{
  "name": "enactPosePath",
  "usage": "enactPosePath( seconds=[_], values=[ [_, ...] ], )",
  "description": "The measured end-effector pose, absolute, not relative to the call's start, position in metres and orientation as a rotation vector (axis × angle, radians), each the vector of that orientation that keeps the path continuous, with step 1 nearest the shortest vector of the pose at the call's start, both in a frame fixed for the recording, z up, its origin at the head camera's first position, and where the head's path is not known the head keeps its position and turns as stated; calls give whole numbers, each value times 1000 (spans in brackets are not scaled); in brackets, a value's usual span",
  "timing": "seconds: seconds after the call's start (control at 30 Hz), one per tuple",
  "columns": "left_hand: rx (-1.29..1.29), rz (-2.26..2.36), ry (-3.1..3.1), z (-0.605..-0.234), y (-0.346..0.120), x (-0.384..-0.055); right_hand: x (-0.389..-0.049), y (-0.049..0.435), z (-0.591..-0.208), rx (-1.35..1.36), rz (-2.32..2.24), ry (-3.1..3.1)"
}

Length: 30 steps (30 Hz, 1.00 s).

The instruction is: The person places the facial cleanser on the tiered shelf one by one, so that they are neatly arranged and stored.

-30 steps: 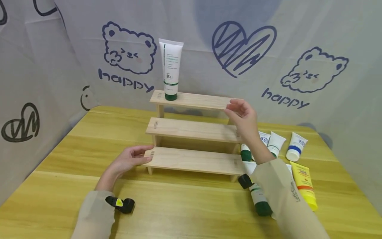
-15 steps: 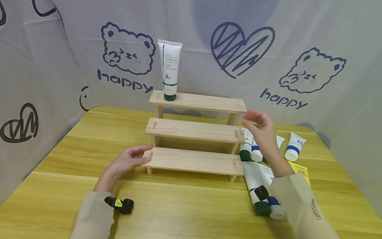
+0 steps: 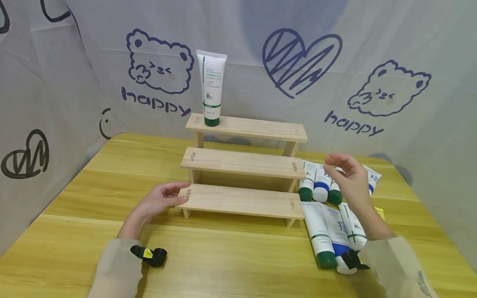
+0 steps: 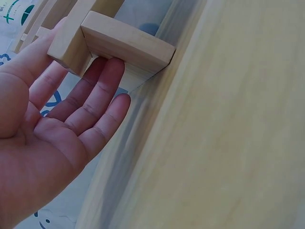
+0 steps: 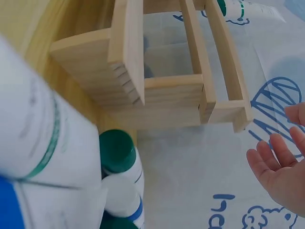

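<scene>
A pale wooden three-step display stand (image 3: 242, 200) stands on the table. My left hand (image 3: 158, 201) holds the left end of its lowest step, thumb on top; in the left wrist view its fingers (image 4: 100, 93) touch the wood from below. On the top step, toward the left, a white squeeze tube with a green cap (image 3: 213, 82) stands upright on its cap. My right hand (image 3: 350, 178) hovers over the tubes at the right, fingers loosely bent, holding nothing. Beneath it lie white tubes with green caps (image 3: 319, 234) and blue-banded white tubes (image 3: 322, 182).
Several tubes lie in two rows right of the stand, partly hidden by my right arm. A yellow tube (image 3: 380, 212) shows behind the forearm. The yellowish wooden table (image 3: 223, 260) extends in front. A pale cloth with drawings (image 3: 238, 25) hangs behind.
My right hand has moved from the top step's right end, rightward and down over the tubes. My left hand has stayed at the lowest step. The standing tube has not moved.
</scene>
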State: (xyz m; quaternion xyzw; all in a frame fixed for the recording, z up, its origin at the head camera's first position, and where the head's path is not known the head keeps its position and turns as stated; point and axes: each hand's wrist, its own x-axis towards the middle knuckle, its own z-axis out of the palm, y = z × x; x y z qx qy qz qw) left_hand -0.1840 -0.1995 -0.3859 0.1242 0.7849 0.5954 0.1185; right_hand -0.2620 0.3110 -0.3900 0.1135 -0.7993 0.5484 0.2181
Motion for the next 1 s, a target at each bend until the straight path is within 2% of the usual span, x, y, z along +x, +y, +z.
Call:
enactPosePath(
  seconds=[0.5,0.67,1.0],
  values=[
    [368,1745,2284,-385,-199,-182,-220,365,-419,170,1371,-2255],
    [364,1746,2278,-385,-198,-183,-199,372,-419,137,1446,-2234],
    [351,1740,2293,-385,-198,-182,-165,377,-419,34,1321,-2372]
  ],
)
